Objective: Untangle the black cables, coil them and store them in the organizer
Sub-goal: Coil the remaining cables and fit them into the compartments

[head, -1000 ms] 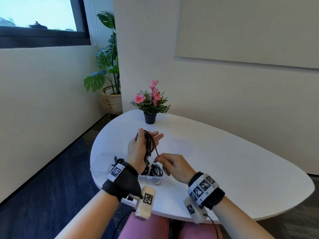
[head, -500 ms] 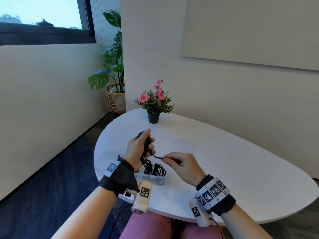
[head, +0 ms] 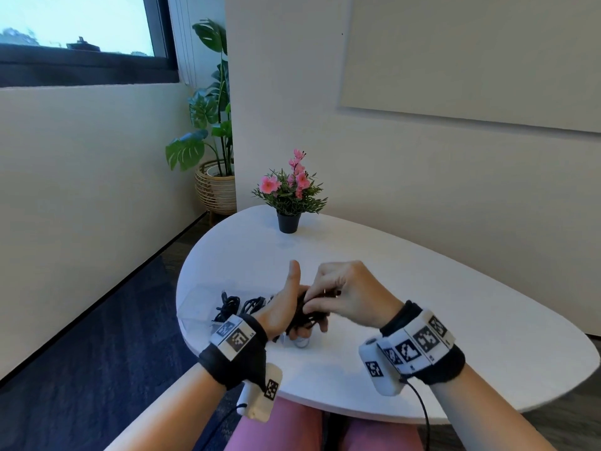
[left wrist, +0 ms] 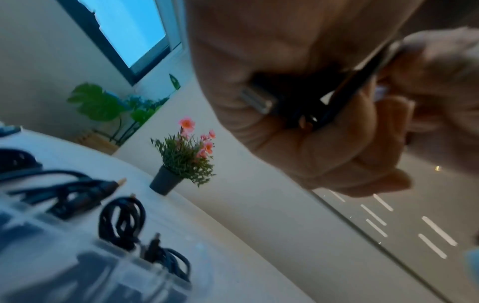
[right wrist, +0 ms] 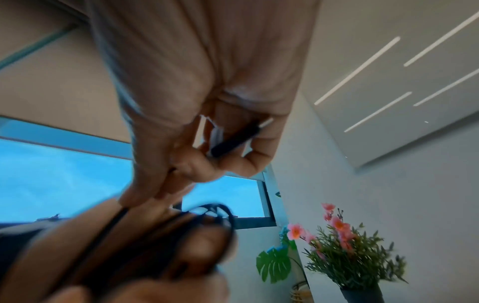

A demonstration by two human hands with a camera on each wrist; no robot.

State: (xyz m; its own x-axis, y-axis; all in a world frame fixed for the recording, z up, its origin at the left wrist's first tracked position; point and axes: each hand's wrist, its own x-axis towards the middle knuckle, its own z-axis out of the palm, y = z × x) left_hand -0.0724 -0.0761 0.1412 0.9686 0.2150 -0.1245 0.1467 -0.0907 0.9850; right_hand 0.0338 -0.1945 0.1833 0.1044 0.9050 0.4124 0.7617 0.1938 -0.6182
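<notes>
A coiled black cable (head: 304,312) sits in my left hand (head: 287,309), fingers curled round the bundle and thumb pointing up. The left wrist view shows those fingers wrapping the cable (left wrist: 311,102) beside its silver plug (left wrist: 255,101). My right hand (head: 328,299) lies against the coil and pinches the cable's free end (right wrist: 234,141) between thumb and fingers. Both hands hover just above the table by the right end of the clear organizer (head: 198,309). Coiled black cables (head: 229,305) lie in its compartments, also seen in the left wrist view as cables (left wrist: 122,221).
A small black pot of pink flowers (head: 288,203) stands at the far side of the white oval table (head: 455,304). A large plant in a wicker basket (head: 216,190) is on the floor by the wall. My knees are under the table's near edge.
My right hand has moved left and closed in on the coil, taking up the loose strand. My left hand has dropped lower and its thumb has lifted off the bundle.
</notes>
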